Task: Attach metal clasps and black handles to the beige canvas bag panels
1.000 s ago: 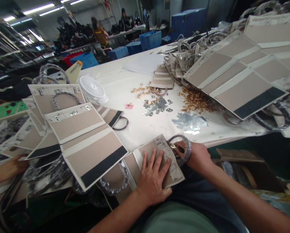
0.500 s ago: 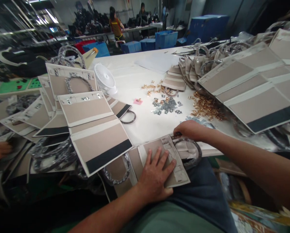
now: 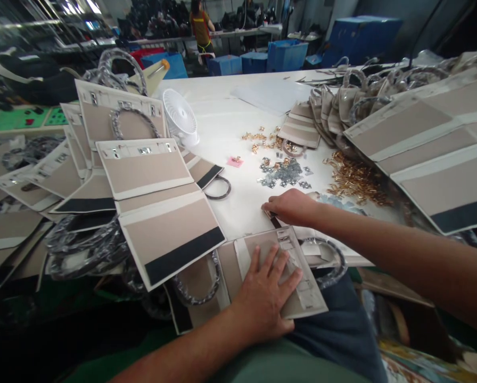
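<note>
My left hand [image 3: 264,295] lies flat with fingers spread on a beige bag panel [image 3: 244,255] at the table's front edge. A plastic-wrapped ring handle [image 3: 336,260] sticks out on its right side. Just beyond the panel's far edge, my right hand [image 3: 292,207] is closed round a narrow dark thing [image 3: 273,218], mostly hidden by the fingers. Farther off lie a heap of thin grey metal plates [image 3: 282,173] and a pile of gold-coloured metal fittings [image 3: 352,178].
Folded beige bag panels [image 3: 170,218] with wrapped handles are stacked at left, more panels [image 3: 426,127] at right. A white fan [image 3: 180,114] stands on the white table [image 3: 218,106]. Blue bins [image 3: 286,55] and a person [image 3: 201,29] are in the background.
My right hand has moved left from beside the ring handle to beyond the panel, holding the dark thing. My left hand stays flat on the panel. Another person's hand at far left has left view.
</note>
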Demonstrator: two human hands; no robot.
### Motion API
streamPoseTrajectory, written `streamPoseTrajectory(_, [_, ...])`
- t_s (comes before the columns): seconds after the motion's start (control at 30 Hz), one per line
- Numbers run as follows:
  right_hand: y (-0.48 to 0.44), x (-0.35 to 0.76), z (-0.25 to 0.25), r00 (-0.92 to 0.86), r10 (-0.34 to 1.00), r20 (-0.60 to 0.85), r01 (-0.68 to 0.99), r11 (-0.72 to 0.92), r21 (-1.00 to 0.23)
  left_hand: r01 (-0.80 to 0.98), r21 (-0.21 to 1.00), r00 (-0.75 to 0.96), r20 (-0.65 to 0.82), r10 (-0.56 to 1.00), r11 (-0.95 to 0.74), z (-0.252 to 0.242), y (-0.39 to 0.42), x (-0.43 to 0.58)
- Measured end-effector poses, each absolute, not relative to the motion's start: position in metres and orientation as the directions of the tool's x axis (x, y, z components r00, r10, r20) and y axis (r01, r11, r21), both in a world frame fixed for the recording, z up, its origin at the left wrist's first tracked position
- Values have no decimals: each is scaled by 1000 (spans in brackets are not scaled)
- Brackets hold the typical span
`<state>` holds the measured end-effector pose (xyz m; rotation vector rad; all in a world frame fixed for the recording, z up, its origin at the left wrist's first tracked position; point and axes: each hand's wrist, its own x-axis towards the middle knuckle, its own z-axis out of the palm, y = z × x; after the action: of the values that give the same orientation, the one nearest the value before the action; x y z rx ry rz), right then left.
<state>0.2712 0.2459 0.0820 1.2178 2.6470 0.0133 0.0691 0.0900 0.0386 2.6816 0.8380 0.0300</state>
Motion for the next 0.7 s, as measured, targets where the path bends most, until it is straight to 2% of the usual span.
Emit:
streamPoseTrajectory(0.1, [238,282,85,-544,829,-131,834,551,18,547,321,832,-105,545,-773,48,94,72])
streamPoseTrajectory(0.23, [226,315,93,-224,970,-96,964,206,-166,527,328,845,-108,523,-784,53,95,73])
streamPoseTrajectory(0.37, [238,338,84,0,992,-123,963,-33,-267,513,311,856,-117,504,-800,47,98,71])
streamPoseTrajectory(0.47, [264,332,72,76,992,-99,952,-102,-289,481,277,875,-100,473,-832,34,100,68])
streamPoseTrajectory(0.63, [305,291,56,82,995,-59,949,-95,-299,473,175,876,14,482,-864,14,100,64])
streamPoseTrajectory(0.7, [314,278,52,91,993,-72,949,-109,-296,475,183,873,22,486,-861,16,98,64])
